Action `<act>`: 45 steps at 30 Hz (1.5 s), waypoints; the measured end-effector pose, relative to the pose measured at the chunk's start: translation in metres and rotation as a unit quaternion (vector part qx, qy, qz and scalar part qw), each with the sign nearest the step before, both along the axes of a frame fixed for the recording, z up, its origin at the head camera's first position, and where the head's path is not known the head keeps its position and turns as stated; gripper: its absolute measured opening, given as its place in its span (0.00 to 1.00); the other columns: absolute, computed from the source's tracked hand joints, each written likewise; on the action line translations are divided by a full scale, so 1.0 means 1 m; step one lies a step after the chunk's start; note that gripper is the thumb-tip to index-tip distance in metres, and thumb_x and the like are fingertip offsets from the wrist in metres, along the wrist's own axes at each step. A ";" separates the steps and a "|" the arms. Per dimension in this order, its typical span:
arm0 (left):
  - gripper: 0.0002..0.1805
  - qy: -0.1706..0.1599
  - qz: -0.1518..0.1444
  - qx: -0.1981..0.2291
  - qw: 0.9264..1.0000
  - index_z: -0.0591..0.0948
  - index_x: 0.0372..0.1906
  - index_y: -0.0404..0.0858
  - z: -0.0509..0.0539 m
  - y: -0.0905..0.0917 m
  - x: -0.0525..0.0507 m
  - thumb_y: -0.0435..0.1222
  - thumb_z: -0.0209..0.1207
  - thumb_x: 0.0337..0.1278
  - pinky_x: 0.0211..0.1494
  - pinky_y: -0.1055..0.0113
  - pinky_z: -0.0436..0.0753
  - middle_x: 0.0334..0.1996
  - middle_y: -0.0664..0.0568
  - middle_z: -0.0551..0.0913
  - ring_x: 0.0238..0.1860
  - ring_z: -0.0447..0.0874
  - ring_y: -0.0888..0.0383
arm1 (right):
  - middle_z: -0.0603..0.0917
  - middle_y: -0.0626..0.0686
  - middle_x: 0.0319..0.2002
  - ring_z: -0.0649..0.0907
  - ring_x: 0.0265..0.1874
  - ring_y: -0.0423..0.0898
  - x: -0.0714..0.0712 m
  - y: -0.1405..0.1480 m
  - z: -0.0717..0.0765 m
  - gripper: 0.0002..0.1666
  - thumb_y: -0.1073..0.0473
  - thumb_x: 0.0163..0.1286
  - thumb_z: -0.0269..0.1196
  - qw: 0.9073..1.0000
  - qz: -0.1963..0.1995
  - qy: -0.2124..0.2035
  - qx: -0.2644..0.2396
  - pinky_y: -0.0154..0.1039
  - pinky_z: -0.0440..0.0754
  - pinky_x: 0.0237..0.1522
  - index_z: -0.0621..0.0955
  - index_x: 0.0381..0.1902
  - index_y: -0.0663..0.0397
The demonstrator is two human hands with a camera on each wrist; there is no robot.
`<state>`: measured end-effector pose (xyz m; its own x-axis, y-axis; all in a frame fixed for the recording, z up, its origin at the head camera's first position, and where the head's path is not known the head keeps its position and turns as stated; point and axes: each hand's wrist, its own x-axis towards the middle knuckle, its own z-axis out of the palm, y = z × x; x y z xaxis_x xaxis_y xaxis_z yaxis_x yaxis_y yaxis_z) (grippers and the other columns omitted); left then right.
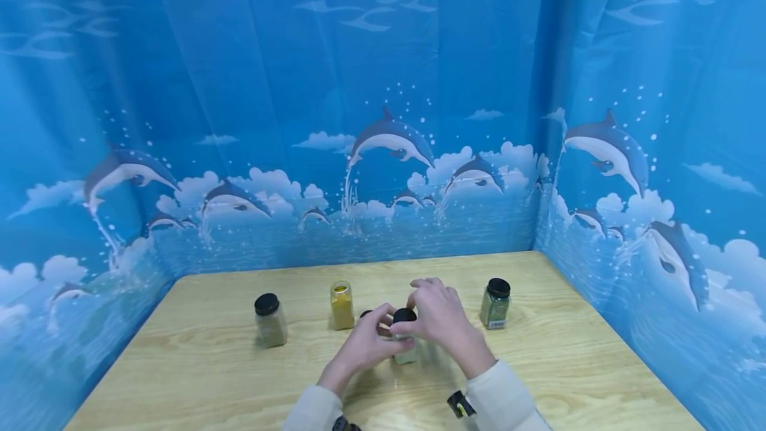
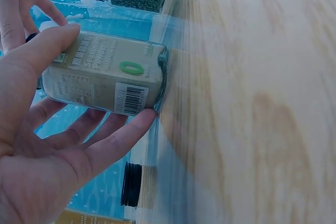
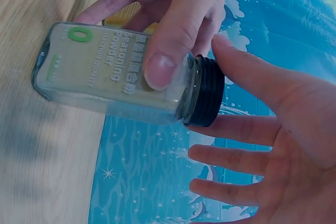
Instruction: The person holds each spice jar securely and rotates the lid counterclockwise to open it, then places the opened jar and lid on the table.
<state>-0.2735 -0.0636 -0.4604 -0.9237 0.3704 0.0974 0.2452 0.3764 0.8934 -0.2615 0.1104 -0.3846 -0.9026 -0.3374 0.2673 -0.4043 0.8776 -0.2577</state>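
A square glass seasoning powder jar (image 3: 105, 74), holding pale powder, stands upright at the middle of the table. My left hand (image 1: 368, 343) holds its body, the thumb across one face and the fingers behind. On top is a black ridged lid (image 3: 210, 93), which my right hand (image 1: 441, 314) pinches between thumb and index finger; the other fingers extend away from it. In the head view both hands hide much of the jar. Just beyond the left hand, a loose black lid (image 2: 132, 184) rests on the table, near an uncapped jar of yellow powder (image 1: 342, 308).
A black-capped jar of beige powder (image 1: 271, 324) stands at the left of the wooden table (image 1: 197, 378). On the right is a black-capped jar of green dried herbs (image 1: 495, 304). A blue dolphin-print curtain (image 1: 287, 85) encloses the table's back and sides.
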 end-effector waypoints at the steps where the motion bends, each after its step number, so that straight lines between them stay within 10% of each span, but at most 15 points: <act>1: 0.19 -0.001 0.001 0.000 1.000 0.79 0.46 0.46 0.000 0.000 0.000 0.44 0.75 0.54 0.52 0.51 0.90 0.50 0.42 0.85 0.50 0.88 0.47 | 0.84 0.60 0.62 0.79 0.64 0.64 0.000 0.000 0.000 0.24 0.37 0.50 0.81 1.000 0.001 0.003 -0.001 0.66 0.82 0.55 0.90 0.30 0.50; 19: 0.17 -0.005 -0.015 0.017 1.000 0.84 0.49 0.46 -0.002 -0.001 0.000 0.43 0.74 0.56 0.50 0.57 0.91 0.53 0.47 0.87 0.50 0.89 0.49 | 0.83 0.62 0.63 0.77 0.67 0.66 0.002 -0.002 0.000 0.19 0.45 0.56 0.80 1.000 0.021 -0.010 -0.009 0.68 0.82 0.54 0.88 0.26 0.54; 33: 0.19 0.015 -0.021 0.028 0.999 0.85 0.49 0.42 -0.003 -0.003 -0.002 0.42 0.76 0.54 0.49 0.67 0.90 0.49 0.49 0.87 0.48 0.89 0.52 | 0.78 0.61 0.69 0.71 0.71 0.68 0.005 -0.001 0.005 0.17 0.52 0.60 0.77 0.997 0.067 -0.040 0.014 0.73 0.78 0.60 0.89 0.44 0.54; 39: 0.19 0.009 -0.013 0.023 1.000 0.84 0.49 0.42 -0.003 -0.003 0.000 0.42 0.75 0.54 0.49 0.63 0.91 0.49 0.47 0.88 0.49 0.90 0.51 | 0.79 0.61 0.68 0.72 0.71 0.66 0.005 0.001 0.006 0.26 0.46 0.63 0.75 0.997 0.052 -0.064 0.004 0.72 0.78 0.59 0.86 0.54 0.54; 45: 0.17 -0.009 -0.013 0.031 0.999 0.83 0.47 0.45 -0.004 -0.002 0.001 0.43 0.75 0.55 0.50 0.58 0.91 0.50 0.48 0.87 0.51 0.90 0.48 | 0.82 0.59 0.65 0.75 0.68 0.67 0.005 0.000 0.003 0.36 0.34 0.57 0.75 1.000 -0.008 -0.004 0.015 0.72 0.78 0.59 0.87 0.53 0.53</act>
<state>-0.2721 -0.0654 -0.4639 -0.9160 0.3874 0.1038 0.2373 0.3148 0.9190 -0.2567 0.1100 -0.3812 -0.9101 -0.3305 0.2501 -0.3881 0.8913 -0.2344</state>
